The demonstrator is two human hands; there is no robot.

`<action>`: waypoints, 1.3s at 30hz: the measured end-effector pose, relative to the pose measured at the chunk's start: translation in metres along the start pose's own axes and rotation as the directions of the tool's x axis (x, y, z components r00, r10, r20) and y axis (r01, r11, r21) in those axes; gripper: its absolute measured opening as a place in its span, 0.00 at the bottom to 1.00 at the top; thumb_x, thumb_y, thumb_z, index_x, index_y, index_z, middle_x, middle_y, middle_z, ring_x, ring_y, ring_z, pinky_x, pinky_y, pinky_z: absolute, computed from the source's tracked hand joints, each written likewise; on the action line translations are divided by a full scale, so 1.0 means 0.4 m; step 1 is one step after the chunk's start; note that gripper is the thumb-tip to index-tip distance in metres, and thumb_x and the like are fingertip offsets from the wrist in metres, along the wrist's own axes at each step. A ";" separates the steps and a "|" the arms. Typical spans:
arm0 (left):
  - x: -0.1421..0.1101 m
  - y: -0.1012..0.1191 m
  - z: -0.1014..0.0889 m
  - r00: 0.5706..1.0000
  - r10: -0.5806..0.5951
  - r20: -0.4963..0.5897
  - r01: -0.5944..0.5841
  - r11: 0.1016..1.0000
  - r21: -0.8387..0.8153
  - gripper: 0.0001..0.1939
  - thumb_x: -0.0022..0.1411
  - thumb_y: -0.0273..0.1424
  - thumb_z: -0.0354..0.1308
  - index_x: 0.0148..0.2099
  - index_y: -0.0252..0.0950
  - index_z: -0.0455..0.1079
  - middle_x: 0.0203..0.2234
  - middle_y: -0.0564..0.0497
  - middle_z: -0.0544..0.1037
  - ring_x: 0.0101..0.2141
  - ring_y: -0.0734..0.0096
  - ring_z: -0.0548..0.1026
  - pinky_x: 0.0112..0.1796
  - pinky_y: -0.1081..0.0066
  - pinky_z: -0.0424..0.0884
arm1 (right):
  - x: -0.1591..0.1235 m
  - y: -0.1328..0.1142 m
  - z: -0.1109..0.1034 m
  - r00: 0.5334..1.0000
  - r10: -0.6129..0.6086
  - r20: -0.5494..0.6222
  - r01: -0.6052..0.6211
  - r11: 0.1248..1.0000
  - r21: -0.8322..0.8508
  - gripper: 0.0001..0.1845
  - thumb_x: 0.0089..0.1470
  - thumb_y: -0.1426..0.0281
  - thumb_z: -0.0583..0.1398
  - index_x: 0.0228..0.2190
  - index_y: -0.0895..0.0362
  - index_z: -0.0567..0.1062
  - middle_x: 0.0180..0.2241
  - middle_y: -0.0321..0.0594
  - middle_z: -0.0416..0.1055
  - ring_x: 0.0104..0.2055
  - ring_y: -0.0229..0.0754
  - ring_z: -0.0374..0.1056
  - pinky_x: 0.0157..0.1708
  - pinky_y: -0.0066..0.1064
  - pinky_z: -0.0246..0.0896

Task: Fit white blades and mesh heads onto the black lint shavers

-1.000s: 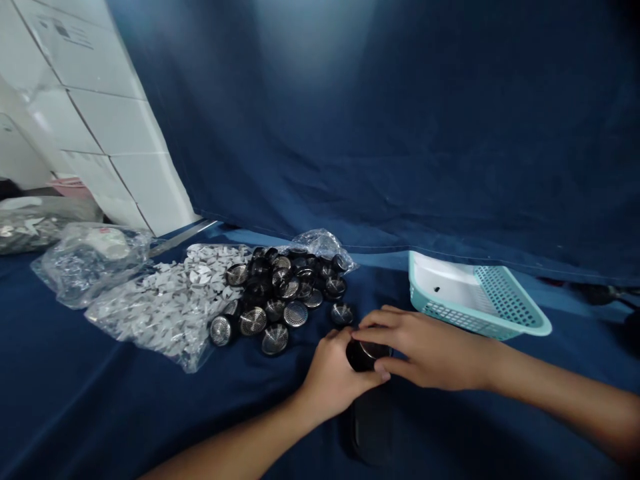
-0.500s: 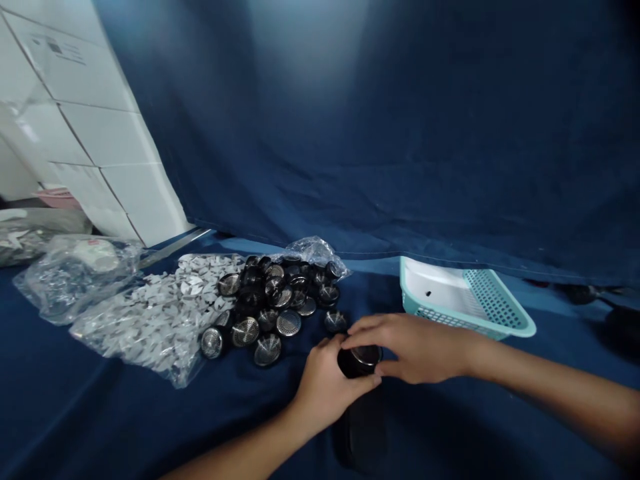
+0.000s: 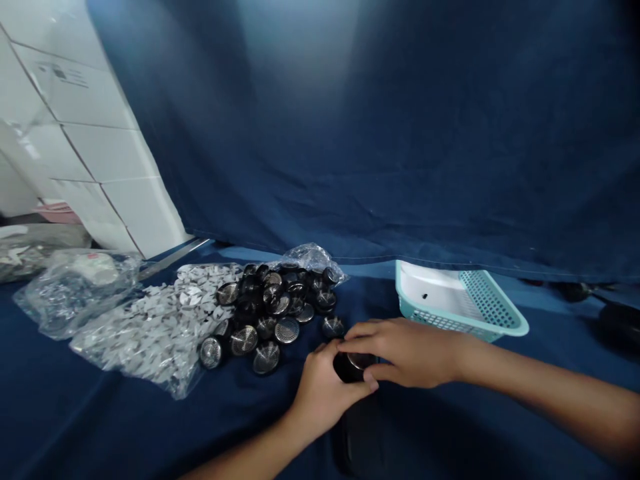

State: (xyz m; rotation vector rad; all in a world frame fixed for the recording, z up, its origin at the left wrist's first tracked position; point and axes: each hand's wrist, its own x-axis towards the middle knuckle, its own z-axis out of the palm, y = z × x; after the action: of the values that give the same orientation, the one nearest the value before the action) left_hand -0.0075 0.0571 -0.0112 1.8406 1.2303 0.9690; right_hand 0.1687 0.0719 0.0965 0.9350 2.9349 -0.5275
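Note:
Both my hands meet around a round black cup-shaped piece with a steel top, which is partly hidden by my fingers. My left hand grips it from the near left side. My right hand holds it from the right, with fingers curled over the top. Just beyond them lies a loose steel mesh drain strainer. Farther left is a heap of similar black-rimmed strainers. A flat black object lies under and nearer than my hands, mostly in shadow.
A clear bag of small white pieces lies left of the heap, with another clear bag beyond it. A teal plastic basket stands at the back right. Dark blue cloth covers the table and hangs behind as a backdrop.
The view has drifted, so the scene sits slightly further left and lower. Both hands keep hold of the black piece, which has shifted slightly left and toward me.

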 end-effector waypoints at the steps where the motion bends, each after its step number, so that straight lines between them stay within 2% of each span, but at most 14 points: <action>1: -0.001 0.001 0.001 1.000 -0.019 -0.002 0.019 1.000 0.018 0.18 0.43 0.36 0.71 0.38 0.38 0.73 0.34 0.51 0.80 0.36 0.60 0.77 0.37 0.68 0.70 | 0.001 -0.001 0.013 0.999 0.029 -0.036 -0.031 0.999 -0.044 0.22 0.60 0.65 0.56 0.56 0.51 0.67 0.48 0.44 0.71 0.46 0.48 0.71 0.42 0.37 0.64; 3: -0.005 0.005 0.001 0.999 -0.041 -0.018 0.042 0.996 0.074 0.18 0.41 0.35 0.71 0.35 0.37 0.73 0.31 0.51 0.79 0.33 0.61 0.76 0.34 0.67 0.70 | 0.013 -0.008 0.046 0.982 0.130 -0.135 -0.151 0.975 -0.162 0.20 0.60 0.59 0.55 0.48 0.56 0.73 0.42 0.46 0.73 0.38 0.48 0.73 0.36 0.37 0.65; 7: -0.013 0.011 0.000 0.997 0.018 -0.078 -0.010 0.994 0.109 0.22 0.37 0.33 0.73 0.38 0.38 0.73 0.33 0.50 0.78 0.36 0.59 0.75 0.36 0.66 0.70 | 0.035 -0.026 0.090 0.940 0.222 -0.259 -0.298 0.905 -0.302 0.27 0.61 0.52 0.50 0.34 0.61 0.77 0.31 0.47 0.75 0.31 0.49 0.73 0.31 0.37 0.63; 9: -0.014 0.009 -0.002 0.993 0.051 -0.106 -0.042 0.995 0.090 0.23 0.38 0.33 0.72 0.40 0.38 0.73 0.35 0.49 0.78 0.37 0.59 0.75 0.38 0.66 0.70 | 0.031 -0.030 0.086 0.935 0.228 -0.270 -0.302 0.914 -0.273 0.29 0.60 0.50 0.50 0.37 0.61 0.77 0.32 0.48 0.76 0.32 0.51 0.73 0.33 0.39 0.64; 11: -0.012 0.003 -0.003 0.991 0.055 -0.125 -0.043 0.995 0.093 0.21 0.40 0.33 0.70 0.40 0.38 0.72 0.35 0.48 0.78 0.37 0.59 0.75 0.37 0.65 0.70 | 0.015 -0.027 0.071 0.939 0.214 -0.268 -0.268 0.945 -0.186 0.30 0.57 0.49 0.55 0.48 0.60 0.73 0.40 0.49 0.75 0.39 0.53 0.73 0.37 0.41 0.65; 14: -0.009 -0.003 -0.004 0.992 0.019 -0.127 -0.005 0.994 0.111 0.20 0.42 0.34 0.69 0.39 0.37 0.71 0.34 0.49 0.77 0.36 0.59 0.74 0.36 0.66 0.69 | -0.019 -0.018 0.054 0.951 0.180 -0.251 -0.197 0.980 -0.043 0.31 0.55 0.57 0.59 0.58 0.53 0.64 0.52 0.45 0.70 0.50 0.52 0.68 0.46 0.41 0.64; 16: -0.010 -0.002 -0.005 0.993 0.003 -0.120 0.011 0.993 0.116 0.21 0.41 0.34 0.70 0.40 0.37 0.71 0.34 0.50 0.76 0.37 0.60 0.74 0.36 0.66 0.68 | -0.035 -0.014 0.058 0.953 0.190 -0.238 -0.192 0.981 0.014 0.28 0.57 0.63 0.58 0.58 0.52 0.64 0.54 0.43 0.68 0.52 0.50 0.67 0.49 0.41 0.63; 18: -0.012 0.002 -0.005 0.993 -0.001 -0.115 0.016 0.991 0.130 0.22 0.41 0.35 0.70 0.40 0.38 0.71 0.34 0.50 0.76 0.36 0.60 0.74 0.36 0.67 0.68 | -0.038 -0.017 0.073 0.944 0.208 -0.254 -0.213 0.977 0.009 0.26 0.57 0.63 0.57 0.56 0.54 0.66 0.52 0.45 0.70 0.50 0.50 0.68 0.48 0.41 0.64; 23: -0.017 0.005 -0.003 0.991 -0.013 -0.132 0.035 0.985 0.168 0.20 0.42 0.36 0.69 0.40 0.38 0.72 0.33 0.50 0.75 0.35 0.60 0.74 0.36 0.67 0.68 | -0.007 -0.038 0.104 0.877 0.331 -0.347 -0.406 0.899 -0.167 0.24 0.58 0.53 0.55 0.37 0.61 0.75 0.36 0.49 0.73 0.39 0.54 0.70 0.37 0.44 0.66; 25: -0.016 0.002 -0.002 0.992 -0.001 -0.122 0.020 0.988 0.154 0.21 0.42 0.35 0.68 0.41 0.38 0.72 0.34 0.49 0.76 0.36 0.60 0.74 0.36 0.67 0.68 | -0.002 -0.038 0.095 0.868 0.347 -0.355 -0.420 0.895 -0.153 0.26 0.56 0.50 0.55 0.38 0.62 0.75 0.36 0.50 0.73 0.41 0.55 0.70 0.39 0.46 0.66; 28: -0.013 -0.002 -0.002 0.994 0.016 -0.105 0.000 0.989 0.146 0.21 0.42 0.36 0.69 0.41 0.38 0.71 0.34 0.49 0.76 0.36 0.60 0.74 0.36 0.67 0.68 | -0.012 -0.025 0.060 0.925 0.239 -0.295 -0.253 0.968 -0.009 0.33 0.53 0.54 0.60 0.55 0.59 0.66 0.52 0.51 0.68 0.53 0.55 0.65 0.49 0.46 0.63; 30: -0.012 -0.002 -0.003 0.995 0.002 -0.099 0.014 0.987 0.159 0.21 0.41 0.39 0.69 0.38 0.37 0.71 0.32 0.48 0.76 0.34 0.59 0.74 0.34 0.67 0.67 | -0.024 -0.014 0.034 0.975 0.113 -0.189 -0.097 0.991 0.095 0.34 0.54 0.61 0.62 0.60 0.53 0.60 0.58 0.45 0.62 0.57 0.50 0.62 0.54 0.41 0.60; 33: -0.013 -0.001 -0.003 0.996 -0.019 -0.085 0.034 0.983 0.179 0.21 0.39 0.41 0.70 0.34 0.37 0.70 0.31 0.48 0.75 0.33 0.60 0.73 0.32 0.68 0.66 | -0.029 -0.005 0.019 0.993 0.044 -0.108 -0.027 0.988 0.154 0.28 0.54 0.71 0.61 0.56 0.47 0.66 0.53 0.39 0.67 0.52 0.44 0.67 0.52 0.36 0.62; 39: -0.013 -0.005 -0.002 0.995 -0.046 -0.089 0.065 0.973 0.221 0.17 0.41 0.37 0.68 0.34 0.38 0.70 0.30 0.50 0.76 0.33 0.60 0.73 0.31 0.69 0.64 | 0.013 -0.022 0.074 0.937 0.265 -0.227 -0.287 0.956 -0.066 0.21 0.55 0.59 0.60 0.46 0.59 0.74 0.39 0.45 0.70 0.35 0.46 0.71 0.36 0.37 0.67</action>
State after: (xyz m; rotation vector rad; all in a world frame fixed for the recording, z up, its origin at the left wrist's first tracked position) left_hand -0.0103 0.0529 -0.0134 1.9415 1.4854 0.9158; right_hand 0.1569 0.0588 0.0706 1.4456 2.8998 -0.2804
